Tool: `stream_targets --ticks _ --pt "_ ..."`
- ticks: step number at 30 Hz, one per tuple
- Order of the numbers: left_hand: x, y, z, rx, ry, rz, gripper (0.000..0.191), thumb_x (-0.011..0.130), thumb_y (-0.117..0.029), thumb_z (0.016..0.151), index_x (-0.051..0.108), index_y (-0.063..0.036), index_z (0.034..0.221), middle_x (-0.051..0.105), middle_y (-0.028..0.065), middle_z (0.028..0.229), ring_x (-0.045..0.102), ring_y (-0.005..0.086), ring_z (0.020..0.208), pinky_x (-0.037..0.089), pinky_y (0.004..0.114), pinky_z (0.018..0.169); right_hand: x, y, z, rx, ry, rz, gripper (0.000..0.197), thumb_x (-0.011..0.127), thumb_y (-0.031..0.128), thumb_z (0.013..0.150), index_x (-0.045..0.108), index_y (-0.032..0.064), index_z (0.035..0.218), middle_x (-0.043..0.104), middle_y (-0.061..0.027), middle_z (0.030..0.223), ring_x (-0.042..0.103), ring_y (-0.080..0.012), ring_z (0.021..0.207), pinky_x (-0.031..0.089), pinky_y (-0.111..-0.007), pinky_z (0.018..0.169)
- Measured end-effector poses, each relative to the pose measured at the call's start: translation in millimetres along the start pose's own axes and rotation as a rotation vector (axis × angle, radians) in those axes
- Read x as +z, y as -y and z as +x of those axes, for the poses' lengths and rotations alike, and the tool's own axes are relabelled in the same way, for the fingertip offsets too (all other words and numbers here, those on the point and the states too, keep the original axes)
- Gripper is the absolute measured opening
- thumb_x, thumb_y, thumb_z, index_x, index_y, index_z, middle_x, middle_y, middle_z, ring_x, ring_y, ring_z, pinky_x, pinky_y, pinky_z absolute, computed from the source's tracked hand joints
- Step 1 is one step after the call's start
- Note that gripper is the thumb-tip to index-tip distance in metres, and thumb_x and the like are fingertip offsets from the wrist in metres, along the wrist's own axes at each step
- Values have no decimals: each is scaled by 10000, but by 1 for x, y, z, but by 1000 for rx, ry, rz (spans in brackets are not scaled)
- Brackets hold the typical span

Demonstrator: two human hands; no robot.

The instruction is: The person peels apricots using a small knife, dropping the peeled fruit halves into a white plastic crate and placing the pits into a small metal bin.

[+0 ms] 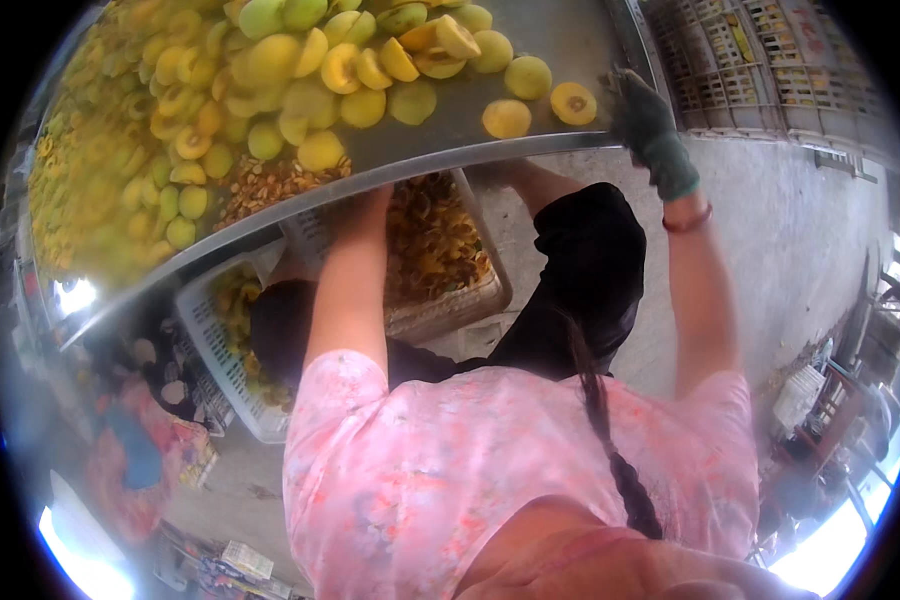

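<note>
My right hand [641, 112], in a dark green knitted glove, is at the right corner of a metal table [450, 154]; its fingers are blurred, and whether it holds anything is unclear. Just left of it lies a halved yellow fruit [573, 103] with its cut face up, beside another yellow fruit piece [506, 118]. My left forearm reaches down under the table's front edge, and the left hand is hidden there, above a crate of fruit scraps [439, 247]. A large heap of green and yellow fruit halves [270, 67] covers the table's left part, with loose pits [270, 184] near the edge.
Stacked plastic crates [765, 67] with fruit stand at the right beyond the table. A white basket of fruit pieces [225, 360] is on the floor by my left leg. Another person [139, 450] is at the lower left. More crates [799, 397] stand at the far right.
</note>
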State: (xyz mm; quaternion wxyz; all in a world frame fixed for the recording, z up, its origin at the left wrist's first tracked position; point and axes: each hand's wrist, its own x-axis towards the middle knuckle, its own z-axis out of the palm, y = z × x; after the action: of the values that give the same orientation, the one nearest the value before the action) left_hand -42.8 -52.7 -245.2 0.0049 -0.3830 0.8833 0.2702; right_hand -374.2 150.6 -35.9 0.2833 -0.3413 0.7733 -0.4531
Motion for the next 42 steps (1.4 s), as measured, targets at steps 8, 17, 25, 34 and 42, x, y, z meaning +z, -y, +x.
stream_targets --ticks 8,17,25,34,42 --pt "-38 -153 -126 149 -64 -307 367 488 -280 869 520 -43 1147 559 195 1109 514 355 1049 426 393 872 45 -11 71 -138 439 -449 334 547 287 860 565 89 1128 621 -51 925 543 -128 777 457 -294 713" --pt "-127 -183 -114 241 -794 -107 397 573 -320 803 553 -77 1115 571 161 1085 529 342 1001 419 423 862 101 59 6 168 417 160 344 582 332 841 588 44 1031 609 -79 868 558 -147 739 466 -295 643" --pt "-141 -213 -48 -31 -298 235 571 542 -550 742 575 -93 1083 566 156 1046 540 315 988 414 424 855 100 46 12 -302 333 102 286 652 244 794 587 45 989 605 -53 871 574 -144 690 483 -278 639" --pt "-139 -198 -75 238 -576 -456 516 733 -355 677 546 -60 1057 600 139 930 575 315 883 465 381 771 93 113 -50 -24 327 625 247 554 209 857 576 55 1048 598 -11 853 555 -107 737 457 -228 650" --pt "-149 -219 -183 251 -305 -1128 374 636 -66 788 513 -18 1139 582 46 1033 546 120 945 460 258 799 77 150 -162 -45 310 649 235 581 131 840 587 29 1052 598 -13 831 529 -69 655 434 -201 564"
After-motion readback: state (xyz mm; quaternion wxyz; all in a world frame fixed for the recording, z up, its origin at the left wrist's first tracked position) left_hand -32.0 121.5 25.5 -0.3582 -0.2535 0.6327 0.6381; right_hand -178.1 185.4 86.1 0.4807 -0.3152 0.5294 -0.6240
